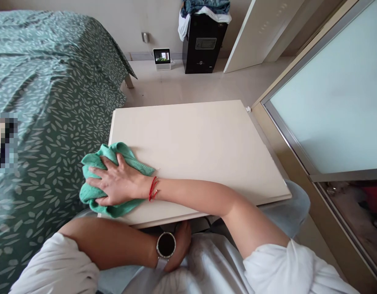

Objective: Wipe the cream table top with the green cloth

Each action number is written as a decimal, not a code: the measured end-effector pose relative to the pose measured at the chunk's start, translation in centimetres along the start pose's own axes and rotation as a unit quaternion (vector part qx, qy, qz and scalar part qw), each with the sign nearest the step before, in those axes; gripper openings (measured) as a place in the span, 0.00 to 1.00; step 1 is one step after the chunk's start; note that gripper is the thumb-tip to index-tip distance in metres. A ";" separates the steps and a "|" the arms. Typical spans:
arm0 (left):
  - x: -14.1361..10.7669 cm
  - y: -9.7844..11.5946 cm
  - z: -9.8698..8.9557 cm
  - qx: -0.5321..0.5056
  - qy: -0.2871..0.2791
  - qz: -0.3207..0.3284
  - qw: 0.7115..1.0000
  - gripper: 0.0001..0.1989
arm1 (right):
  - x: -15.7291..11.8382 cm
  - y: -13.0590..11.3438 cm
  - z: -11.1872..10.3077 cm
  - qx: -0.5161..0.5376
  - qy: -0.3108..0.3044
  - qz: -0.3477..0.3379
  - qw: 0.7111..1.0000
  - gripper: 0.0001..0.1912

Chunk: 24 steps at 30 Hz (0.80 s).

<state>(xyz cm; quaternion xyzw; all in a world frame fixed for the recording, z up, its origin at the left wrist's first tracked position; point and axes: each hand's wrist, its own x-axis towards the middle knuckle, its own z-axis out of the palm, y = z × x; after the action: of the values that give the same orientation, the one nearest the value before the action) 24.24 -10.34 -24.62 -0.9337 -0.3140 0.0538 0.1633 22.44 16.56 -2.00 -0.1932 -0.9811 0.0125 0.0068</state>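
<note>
My right hand (pixel 117 181) lies on a green cloth (pixel 123 152) at the left edge of a cream-coloured tabletop (pixel 191 141). Its fingers are spread over the bunched cloth, pressing it from above, and part of the cloth hangs past the table's left side. A red string bracelet (pixel 152 190) circles that wrist, and the forearm reaches across the table from the right. Down by my lap, my left hand (pixel 180 245) is close to the table's front edge. A round-faced watch (pixel 166 245) sits on its wrist; its fingers are hidden.
To the left stands a bed with a green leaf-patterned cover (pixel 68 102). Beyond the table are a small screen device (pixel 162 59) on the floor, a black cabinet (pixel 203 47) topped with clothes (pixel 206 7), and a white door (pixel 262 32). Frosted sliding panels (pixel 332 94) border the right side.
</note>
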 end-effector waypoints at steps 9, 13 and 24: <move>0.9 -1.4 -1.4 0.068 -0.003 0.058 0.996 0.23 | -7.4 2.8 0.3 0.053 -0.029 -0.049 0.997 0.39; 0.8 -1.8 -1.6 0.052 0.009 0.068 0.996 0.20 | -12.6 7.8 1.8 0.112 0.012 0.074 0.991 0.42; 0.5 -1.8 -1.2 0.038 -0.049 0.118 0.991 0.19 | -33.8 17.2 3.4 0.077 0.065 0.497 0.862 0.42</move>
<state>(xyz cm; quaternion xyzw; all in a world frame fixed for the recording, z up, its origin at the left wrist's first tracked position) 23.84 -9.03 -22.90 -0.9535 -0.2071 0.1305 0.1756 60.19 19.58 -6.18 -0.6544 -0.7481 0.0770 0.0784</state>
